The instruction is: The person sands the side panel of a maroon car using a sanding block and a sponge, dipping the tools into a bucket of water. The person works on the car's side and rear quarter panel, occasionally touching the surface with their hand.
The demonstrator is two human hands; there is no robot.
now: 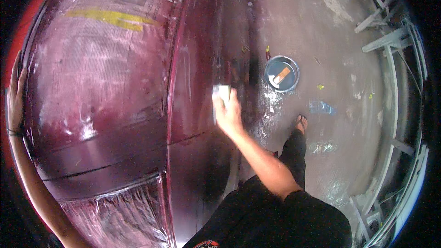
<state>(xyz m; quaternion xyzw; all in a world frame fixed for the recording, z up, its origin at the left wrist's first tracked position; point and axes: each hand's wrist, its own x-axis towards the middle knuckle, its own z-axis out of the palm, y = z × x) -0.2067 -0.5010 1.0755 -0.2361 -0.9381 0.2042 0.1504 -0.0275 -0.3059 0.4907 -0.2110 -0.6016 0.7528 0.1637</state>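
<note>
My right hand (228, 115) is closed around a small white pad (223, 93), slightly blurred, against the wet dark maroon side panel (190, 78) of a vehicle. The fingers wrap its edges, and the face toward the panel is hidden. At the far left, my left hand (17, 98) lies with fingers stretched out along the vehicle's far edge, holding nothing. Between the hands is a broad area covered with a hazy plastic sheet (101, 73), with a yellow strip (112, 17) across it.
On the wet grey floor to the right stands a round dark basin (297, 71) with an orange-brown and white block (284, 73) inside. A flat bluish scrap (322, 107) lies near my foot (301, 123). Pale metal frames (390, 87) line the right side. Crinkled sheeting (119, 216) covers the near panel.
</note>
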